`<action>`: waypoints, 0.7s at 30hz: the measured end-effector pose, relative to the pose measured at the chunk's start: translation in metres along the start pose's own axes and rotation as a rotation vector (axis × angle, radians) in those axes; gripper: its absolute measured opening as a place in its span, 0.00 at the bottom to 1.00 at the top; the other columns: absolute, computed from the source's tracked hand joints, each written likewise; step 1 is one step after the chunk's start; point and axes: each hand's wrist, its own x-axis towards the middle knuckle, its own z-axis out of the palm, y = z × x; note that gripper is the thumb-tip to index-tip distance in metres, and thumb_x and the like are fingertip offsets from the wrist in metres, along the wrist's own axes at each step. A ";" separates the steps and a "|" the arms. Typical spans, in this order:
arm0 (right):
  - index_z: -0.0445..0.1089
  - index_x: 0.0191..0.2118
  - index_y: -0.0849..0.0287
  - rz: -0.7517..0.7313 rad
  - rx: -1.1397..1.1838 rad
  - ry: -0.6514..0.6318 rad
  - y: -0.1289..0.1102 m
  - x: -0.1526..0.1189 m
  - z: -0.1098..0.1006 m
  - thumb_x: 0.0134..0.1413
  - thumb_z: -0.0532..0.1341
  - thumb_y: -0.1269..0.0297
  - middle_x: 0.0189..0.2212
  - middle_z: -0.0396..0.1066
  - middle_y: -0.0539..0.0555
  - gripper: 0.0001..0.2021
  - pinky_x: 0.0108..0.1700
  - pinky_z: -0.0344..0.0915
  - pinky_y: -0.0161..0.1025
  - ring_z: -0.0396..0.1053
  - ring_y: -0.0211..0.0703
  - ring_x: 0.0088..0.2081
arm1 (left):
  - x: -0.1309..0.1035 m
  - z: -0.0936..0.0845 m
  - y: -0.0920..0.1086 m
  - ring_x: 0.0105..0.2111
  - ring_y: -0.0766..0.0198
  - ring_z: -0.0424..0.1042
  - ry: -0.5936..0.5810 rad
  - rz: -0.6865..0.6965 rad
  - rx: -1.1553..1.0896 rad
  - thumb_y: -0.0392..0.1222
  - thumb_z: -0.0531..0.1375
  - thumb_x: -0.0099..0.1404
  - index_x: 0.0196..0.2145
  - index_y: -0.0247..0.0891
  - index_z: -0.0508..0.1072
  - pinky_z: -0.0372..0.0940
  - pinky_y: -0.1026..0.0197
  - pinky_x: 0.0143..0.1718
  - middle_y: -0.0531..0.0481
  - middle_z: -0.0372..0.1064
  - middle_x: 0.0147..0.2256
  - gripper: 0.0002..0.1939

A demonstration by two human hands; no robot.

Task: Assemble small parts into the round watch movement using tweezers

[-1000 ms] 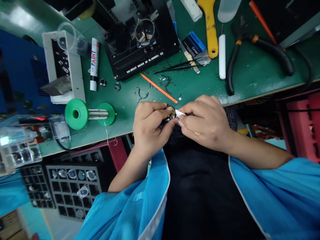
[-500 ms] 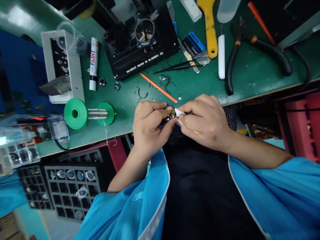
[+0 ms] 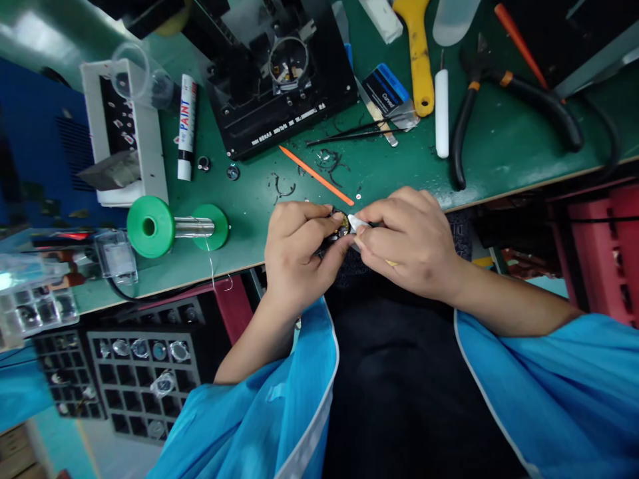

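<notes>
My left hand [image 3: 299,247] is closed round a small open watch [image 3: 344,226], with gold and dark parts showing inside its round black rim. Fingers cover much of it. From the other side, my right hand [image 3: 412,245] pinches a small white pointed piece [image 3: 356,223], its tip at the watch's rim; I cannot make out whether it is cloth or a tool. A bit of yellow shows below the right fingers. Just beyond the hands, an orange stick [image 3: 317,175] lies on the green bench [image 3: 399,176].
Behind stands a black fixture [image 3: 294,116] with a round holder. Tweezers [image 3: 349,135], a white-handled tool [image 3: 442,113] and pliers [image 3: 466,126] lie to the right. Leftward are a paint marker [image 3: 186,126], a solder spool [image 3: 194,227] and a white box [image 3: 150,146]. Watch trays [image 3: 144,372] sit below.
Both hands keep nearly the same place and grip. The whole view has shifted very slightly; nothing else visibly differs.
</notes>
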 end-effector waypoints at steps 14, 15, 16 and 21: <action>0.78 0.34 0.54 -0.025 0.001 0.002 0.001 0.000 0.000 0.75 0.65 0.67 0.42 0.84 0.49 0.13 0.44 0.56 0.49 0.70 0.46 0.43 | 0.000 0.000 0.001 0.46 0.55 0.84 0.007 0.008 0.002 0.40 0.73 0.73 0.46 0.45 0.80 0.76 0.48 0.49 0.49 0.84 0.44 0.08; 0.78 0.34 0.54 -0.028 0.004 0.002 0.001 0.000 0.000 0.75 0.65 0.67 0.42 0.84 0.49 0.13 0.44 0.56 0.49 0.70 0.46 0.43 | 0.000 0.000 0.001 0.46 0.55 0.84 0.007 0.008 0.001 0.40 0.74 0.73 0.46 0.45 0.80 0.75 0.48 0.49 0.49 0.84 0.44 0.08; 0.77 0.33 0.54 -0.028 0.005 0.000 0.001 0.000 -0.001 0.75 0.65 0.67 0.42 0.84 0.49 0.13 0.43 0.56 0.50 0.70 0.46 0.42 | 0.001 0.000 0.001 0.46 0.55 0.84 0.004 0.005 -0.001 0.40 0.74 0.73 0.47 0.45 0.80 0.75 0.48 0.49 0.49 0.84 0.45 0.08; 0.77 0.34 0.54 -0.023 0.000 -0.006 0.001 0.001 -0.002 0.77 0.64 0.66 0.42 0.85 0.49 0.14 0.43 0.57 0.50 0.71 0.46 0.42 | 0.001 0.000 0.002 0.47 0.55 0.83 0.008 -0.002 -0.028 0.38 0.74 0.72 0.46 0.45 0.81 0.74 0.48 0.50 0.49 0.84 0.45 0.09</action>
